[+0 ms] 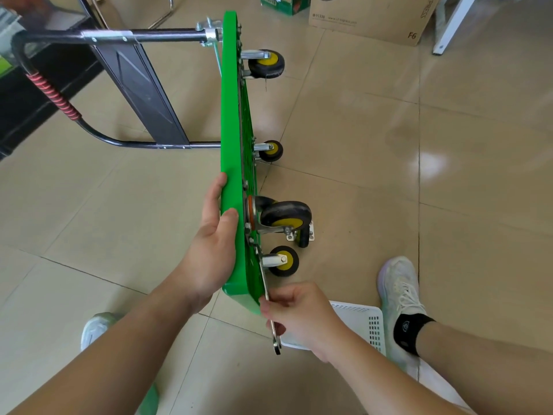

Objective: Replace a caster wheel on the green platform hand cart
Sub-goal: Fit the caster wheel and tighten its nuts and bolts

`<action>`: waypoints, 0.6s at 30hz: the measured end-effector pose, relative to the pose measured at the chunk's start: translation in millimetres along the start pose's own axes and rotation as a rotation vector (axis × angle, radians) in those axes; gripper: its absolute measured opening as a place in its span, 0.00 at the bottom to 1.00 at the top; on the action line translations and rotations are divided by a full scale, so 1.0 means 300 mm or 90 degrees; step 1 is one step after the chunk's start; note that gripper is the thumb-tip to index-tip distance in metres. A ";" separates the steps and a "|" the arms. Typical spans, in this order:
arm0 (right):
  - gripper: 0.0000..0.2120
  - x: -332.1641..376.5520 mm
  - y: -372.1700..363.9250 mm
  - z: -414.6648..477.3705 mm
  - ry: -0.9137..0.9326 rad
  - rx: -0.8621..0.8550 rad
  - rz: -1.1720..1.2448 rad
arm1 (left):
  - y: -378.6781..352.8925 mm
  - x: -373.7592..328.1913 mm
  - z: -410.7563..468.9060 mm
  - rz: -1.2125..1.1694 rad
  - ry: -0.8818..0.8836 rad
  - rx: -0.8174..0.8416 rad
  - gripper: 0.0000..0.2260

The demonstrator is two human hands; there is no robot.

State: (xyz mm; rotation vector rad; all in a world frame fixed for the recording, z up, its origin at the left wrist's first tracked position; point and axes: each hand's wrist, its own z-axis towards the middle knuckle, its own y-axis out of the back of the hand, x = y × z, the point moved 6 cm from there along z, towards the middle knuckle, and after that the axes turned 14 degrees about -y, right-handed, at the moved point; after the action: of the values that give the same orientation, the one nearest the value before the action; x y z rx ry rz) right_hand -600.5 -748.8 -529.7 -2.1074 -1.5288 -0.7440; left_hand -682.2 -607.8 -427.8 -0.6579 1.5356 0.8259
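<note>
The green platform cart (232, 175) is tipped up on edge at the centre of the view. Its deck faces nine o'clock and its underside faces three o'clock, showing four black-and-yellow caster wheels (285, 214). The left hand (214, 244) grips the near rim, thumb curled over it. At six o'clock the right hand (299, 313) is closed round a wrench (273, 333) laid against the underside. A loose caster (303, 236) lies just behind the wheels. The glossy beige tile floor (359, 130) holds a white basket (365, 322) at five o'clock and a cardboard box (374, 16) at one o'clock.
</note>
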 end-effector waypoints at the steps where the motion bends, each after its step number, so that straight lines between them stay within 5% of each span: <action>1: 0.08 -0.018 0.010 0.019 0.006 -0.023 -0.023 | 0.000 0.001 0.000 -0.003 0.000 -0.001 0.24; 5: 0.19 -0.051 0.052 0.114 0.039 -0.077 -0.073 | 0.000 0.003 -0.002 -0.007 -0.002 -0.006 0.23; 13: 0.13 0.003 0.086 0.273 0.137 -0.096 -0.162 | 0.003 0.012 0.001 -0.014 -0.002 -0.010 0.22; 18: 0.23 0.049 0.070 0.342 0.215 -0.113 -0.170 | 0.004 0.017 0.004 -0.013 -0.006 0.002 0.24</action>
State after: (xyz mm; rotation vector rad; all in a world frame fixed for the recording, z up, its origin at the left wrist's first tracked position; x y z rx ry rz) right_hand -559.3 -680.5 -599.1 -1.7920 -1.6144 -1.3015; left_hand -683.0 -605.8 -432.6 -0.6654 1.5200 0.8096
